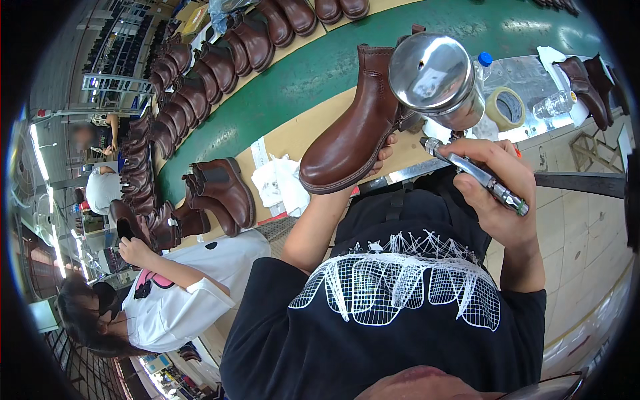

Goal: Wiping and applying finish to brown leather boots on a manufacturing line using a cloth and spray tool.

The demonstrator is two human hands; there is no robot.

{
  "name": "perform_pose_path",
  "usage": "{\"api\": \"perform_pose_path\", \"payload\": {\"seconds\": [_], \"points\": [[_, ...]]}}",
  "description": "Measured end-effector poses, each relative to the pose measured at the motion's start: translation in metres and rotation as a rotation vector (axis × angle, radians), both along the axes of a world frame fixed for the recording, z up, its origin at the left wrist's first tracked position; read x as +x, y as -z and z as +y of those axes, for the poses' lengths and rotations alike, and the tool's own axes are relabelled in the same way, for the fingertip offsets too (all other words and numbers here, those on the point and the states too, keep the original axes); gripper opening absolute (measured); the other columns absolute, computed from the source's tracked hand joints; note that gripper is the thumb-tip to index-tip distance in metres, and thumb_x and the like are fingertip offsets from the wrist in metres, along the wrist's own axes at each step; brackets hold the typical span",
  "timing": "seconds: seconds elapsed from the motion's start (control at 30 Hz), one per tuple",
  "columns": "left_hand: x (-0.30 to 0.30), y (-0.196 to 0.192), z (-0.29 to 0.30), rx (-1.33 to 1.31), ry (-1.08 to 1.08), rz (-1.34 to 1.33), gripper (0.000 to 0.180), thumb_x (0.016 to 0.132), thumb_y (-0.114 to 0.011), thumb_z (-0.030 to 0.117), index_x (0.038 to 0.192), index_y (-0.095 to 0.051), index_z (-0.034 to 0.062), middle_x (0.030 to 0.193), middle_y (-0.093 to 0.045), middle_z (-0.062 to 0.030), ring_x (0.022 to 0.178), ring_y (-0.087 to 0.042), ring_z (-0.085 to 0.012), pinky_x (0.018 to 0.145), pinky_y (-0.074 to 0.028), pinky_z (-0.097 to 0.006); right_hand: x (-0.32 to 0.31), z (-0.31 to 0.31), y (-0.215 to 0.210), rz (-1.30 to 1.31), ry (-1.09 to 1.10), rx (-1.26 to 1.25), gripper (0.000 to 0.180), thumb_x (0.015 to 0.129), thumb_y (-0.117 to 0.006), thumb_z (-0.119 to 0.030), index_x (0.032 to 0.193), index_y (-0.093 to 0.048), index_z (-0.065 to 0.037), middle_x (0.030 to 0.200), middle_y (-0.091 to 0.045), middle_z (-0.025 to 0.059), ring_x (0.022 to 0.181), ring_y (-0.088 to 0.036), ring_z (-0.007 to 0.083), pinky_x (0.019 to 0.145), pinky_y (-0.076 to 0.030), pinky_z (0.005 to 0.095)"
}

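Room: a footwear workshop; metal racks (pixel 113 63) stand far left of the green belt (pixel 313 73).
Surface: the green belt runs diagonally from lower left to upper right, edged by tan board strips (pixel 293 137).
Co-worker: a person in a white shirt (pixel 180 293) sits left of the belt, one hand (pixel 133 250) on a dark boot (pixel 143 227).
Boot row: brown ankle boots (pixel 200 73) line the belt's left edge; 2 more (pixel 220 190) stand at its near end.
Cloth: white rags (pixel 280 183) lie on the board just right of those 2.
Left hand: the left hand (pixel 381 155) is clamped on the held boot (pixel 353 133), fingers under its sole, raised above the belt's near edge.
Right hand: the right hand (pixel 497 177) is wrapped tight around a spray gun (pixel 473 173), right of the held boot.
Containers: the gun's shiny metal cup (pixel 437 77) is lidded, contents hidden; a clear bottle (pixel 553 103) lies right of the belt beside a tape roll (pixel 505 107).
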State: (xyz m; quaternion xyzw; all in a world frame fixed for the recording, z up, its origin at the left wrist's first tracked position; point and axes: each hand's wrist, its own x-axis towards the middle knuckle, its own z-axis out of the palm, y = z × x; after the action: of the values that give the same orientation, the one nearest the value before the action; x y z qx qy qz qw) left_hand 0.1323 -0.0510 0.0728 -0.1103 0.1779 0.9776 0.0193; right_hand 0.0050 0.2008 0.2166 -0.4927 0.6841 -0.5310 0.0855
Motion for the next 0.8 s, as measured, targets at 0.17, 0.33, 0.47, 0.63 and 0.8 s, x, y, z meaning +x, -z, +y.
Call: {"api": "perform_pose_path", "payload": {"seconds": [0.17, 0.33, 0.47, 0.63, 0.8], "points": [[-0.003, 0.002, 0.001, 0.069, 0.018, -0.067, 0.043, 0.098, -0.056, 0.036, 0.122, -0.052, -0.0005, 0.091, -0.057, -0.0144, 0.063, -0.053, -0.0175, 0.039, -0.038, -0.023, 0.002, 0.002, 0.005, -0.056, -0.001, 0.02, 0.026, 0.082, -0.076, -0.016, 0.105, -0.071, -0.007, 0.093, -0.072, 0.0044, 0.071, -0.059, 0.0176, 0.072, -0.036, 0.0302], [0.0, 0.009, -0.002, 0.257, 0.092, -0.006, 0.046, 0.099, -0.053, 0.037, 0.127, -0.048, 0.0007, 0.097, -0.051, -0.0135, 0.07, -0.051, -0.0182, 0.042, -0.041, -0.024, 0.004, 0.0, 0.017, -0.102, 0.007, 0.036, 0.025, 0.082, -0.076, -0.014, 0.105, -0.071, -0.008, 0.091, -0.072, 0.004, 0.072, -0.062, 0.0173, 0.072, -0.036, 0.0303], [-0.003, 0.014, -0.001, 0.456, 0.15, 0.109, 0.051, 0.099, -0.053, 0.037, 0.133, -0.044, -0.0002, 0.105, -0.047, -0.0147, 0.079, -0.052, -0.0221, 0.053, -0.049, -0.027, 0.001, 0.004, 0.014, -0.149, -0.036, 0.129, 0.024, 0.087, -0.068, -0.01, 0.109, -0.069, -0.001, 0.101, -0.071, 0.0096, 0.086, -0.061, 0.0185, 0.082, -0.044, 0.0291], [0.0, 0.008, 0.003, 0.444, 0.127, 0.107, 0.053, 0.099, -0.053, 0.036, 0.135, -0.042, -0.0015, 0.107, -0.048, -0.0172, 0.08, -0.053, -0.0246, 0.056, -0.053, -0.03, -0.003, 0.003, 0.007, -0.119, 0.026, 0.004, 0.026, 0.083, -0.076, -0.015, 0.106, -0.071, -0.007, 0.091, -0.072, 0.0052, 0.076, -0.063, 0.0172, 0.073, -0.038, 0.0293], [0.004, -0.001, 0.011, 0.143, -0.063, -0.069, 0.05, 0.098, -0.057, 0.033, 0.128, -0.048, -0.0075, 0.104, -0.062, -0.0262, 0.079, -0.067, -0.0326, 0.058, -0.059, -0.038, -0.013, -0.003, -0.015, -0.075, 0.101, -0.115, 0.027, 0.085, -0.074, -0.021, 0.106, -0.071, -0.004, 0.091, -0.071, 0.0064, 0.078, -0.064, 0.0175, 0.073, -0.04, 0.0284]]}}
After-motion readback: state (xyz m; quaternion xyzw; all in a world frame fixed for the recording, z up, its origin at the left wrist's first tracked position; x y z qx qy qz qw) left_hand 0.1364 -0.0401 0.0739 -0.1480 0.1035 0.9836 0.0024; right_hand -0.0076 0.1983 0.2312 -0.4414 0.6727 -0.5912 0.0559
